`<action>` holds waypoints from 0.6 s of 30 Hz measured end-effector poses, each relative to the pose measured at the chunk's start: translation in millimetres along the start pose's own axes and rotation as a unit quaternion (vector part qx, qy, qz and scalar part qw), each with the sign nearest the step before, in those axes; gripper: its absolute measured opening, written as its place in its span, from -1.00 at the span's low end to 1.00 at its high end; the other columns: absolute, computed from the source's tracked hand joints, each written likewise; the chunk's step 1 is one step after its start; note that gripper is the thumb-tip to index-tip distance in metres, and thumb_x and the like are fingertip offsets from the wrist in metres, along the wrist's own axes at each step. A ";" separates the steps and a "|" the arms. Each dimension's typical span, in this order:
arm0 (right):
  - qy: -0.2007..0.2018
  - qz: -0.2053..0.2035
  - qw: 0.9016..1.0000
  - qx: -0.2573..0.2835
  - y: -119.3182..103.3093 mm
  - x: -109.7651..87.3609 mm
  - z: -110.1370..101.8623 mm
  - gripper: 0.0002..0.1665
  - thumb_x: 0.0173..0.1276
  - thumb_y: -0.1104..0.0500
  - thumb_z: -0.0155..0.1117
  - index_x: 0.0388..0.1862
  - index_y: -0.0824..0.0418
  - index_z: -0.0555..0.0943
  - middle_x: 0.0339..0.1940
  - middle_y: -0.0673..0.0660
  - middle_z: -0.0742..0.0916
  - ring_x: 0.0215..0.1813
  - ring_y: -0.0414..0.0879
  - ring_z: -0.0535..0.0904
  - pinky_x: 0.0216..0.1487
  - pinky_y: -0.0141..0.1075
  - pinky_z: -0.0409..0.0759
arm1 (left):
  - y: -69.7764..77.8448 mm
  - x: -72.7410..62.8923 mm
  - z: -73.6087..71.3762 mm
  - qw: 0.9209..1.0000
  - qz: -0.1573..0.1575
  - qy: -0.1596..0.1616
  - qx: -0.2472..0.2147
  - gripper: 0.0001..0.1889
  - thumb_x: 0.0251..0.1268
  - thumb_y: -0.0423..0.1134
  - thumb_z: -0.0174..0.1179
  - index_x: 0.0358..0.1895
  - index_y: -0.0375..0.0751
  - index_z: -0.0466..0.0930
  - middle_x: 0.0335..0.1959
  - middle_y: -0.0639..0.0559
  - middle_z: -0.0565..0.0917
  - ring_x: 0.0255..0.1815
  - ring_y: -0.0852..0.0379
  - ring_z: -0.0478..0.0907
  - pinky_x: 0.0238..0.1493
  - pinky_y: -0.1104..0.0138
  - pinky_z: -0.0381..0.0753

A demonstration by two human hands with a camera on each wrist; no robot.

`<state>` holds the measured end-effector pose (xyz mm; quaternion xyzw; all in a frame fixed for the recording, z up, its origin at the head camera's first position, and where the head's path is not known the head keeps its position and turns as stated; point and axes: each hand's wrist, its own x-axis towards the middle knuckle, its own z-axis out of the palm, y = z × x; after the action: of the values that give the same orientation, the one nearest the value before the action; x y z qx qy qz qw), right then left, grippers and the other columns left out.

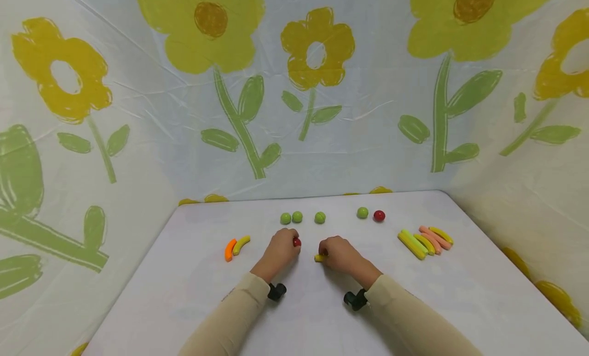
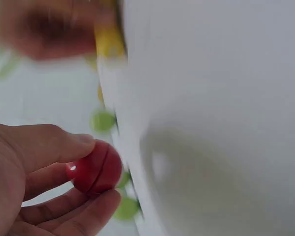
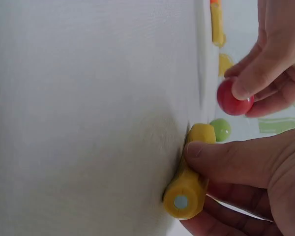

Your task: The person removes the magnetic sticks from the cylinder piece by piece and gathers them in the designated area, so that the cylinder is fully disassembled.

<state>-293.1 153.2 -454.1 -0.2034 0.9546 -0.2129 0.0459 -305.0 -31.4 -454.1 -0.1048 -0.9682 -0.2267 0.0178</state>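
My left hand (image 1: pixel 278 247) pinches a red toy ball (image 2: pixel 97 167) between thumb and fingers; a seam runs round the ball. In the left wrist view the ball appears held just off the white cloth. To its right, my right hand (image 1: pixel 341 252) grips a yellow toy banana (image 3: pixel 189 172) with thumb and fingers, close over the cloth. A pale round spot shows on the banana's blunt end. The right wrist view shows the red ball above the banana, apart from it.
Several green balls (image 1: pixel 320 217) and another red ball (image 1: pixel 379 216) lie along the back of the white table (image 1: pixel 207 305). An orange piece (image 1: pixel 230 249) and a yellow banana (image 1: pixel 241 244) lie at left. Several long pieces (image 1: pixel 425 241) are grouped at right. Flowered cloth walls surround the table.
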 end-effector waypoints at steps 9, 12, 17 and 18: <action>-0.012 0.022 1.000 -0.003 -2.9 -5.4 -1.5 -0.90 0.20 0.26 0.39 -0.29 0.23 0.73 -0.34 0.03 0.75 -0.29 -0.15 0.57 -0.10 -0.20 0.65 | -52.7 51.6 -17.9 0.995 -0.066 0.068 -0.041 -0.67 0.21 -0.40 0.18 0.06 -0.37 0.57 -0.07 -0.22 0.62 -0.11 -0.08 0.56 0.03 0.11 0.60; -0.009 0.014 1.000 -0.005 -4.3 -6.9 0.5 -0.93 0.19 0.27 0.40 -0.33 0.21 0.72 -0.37 0.02 0.73 -0.33 -0.16 0.54 -0.13 -0.22 0.64 | -62.5 65.1 -16.2 0.994 -0.072 0.070 -0.038 -0.66 0.26 -0.41 0.12 0.10 -0.38 0.55 -0.02 -0.24 0.62 -0.05 -0.10 0.56 0.08 0.10 0.58; 0.003 -0.006 1.000 -0.024 -6.6 -8.5 4.4 -0.92 0.15 0.30 0.41 -0.38 0.18 0.67 -0.44 -0.01 0.68 -0.37 -0.17 0.49 -0.22 -0.27 0.60 | -70.2 79.0 -11.1 0.993 -0.084 0.064 -0.045 -0.66 0.30 -0.43 0.10 0.13 -0.37 0.54 0.03 -0.25 0.62 0.02 -0.12 0.56 0.10 0.08 0.57; 0.005 -0.006 1.000 -0.025 -6.9 -9.0 4.2 -0.92 0.15 0.31 0.41 -0.39 0.18 0.66 -0.44 -0.01 0.67 -0.38 -0.17 0.48 -0.23 -0.27 0.59 | -71.2 81.5 -10.1 0.993 -0.085 0.062 -0.045 -0.66 0.31 -0.42 0.10 0.14 -0.37 0.53 0.03 -0.25 0.61 0.02 -0.12 0.56 0.10 0.07 0.57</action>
<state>-281.6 149.5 -454.9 -0.2095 0.9584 -0.1907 0.0348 -399.8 -82.3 -469.3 -0.0090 -0.9593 -0.2770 0.0535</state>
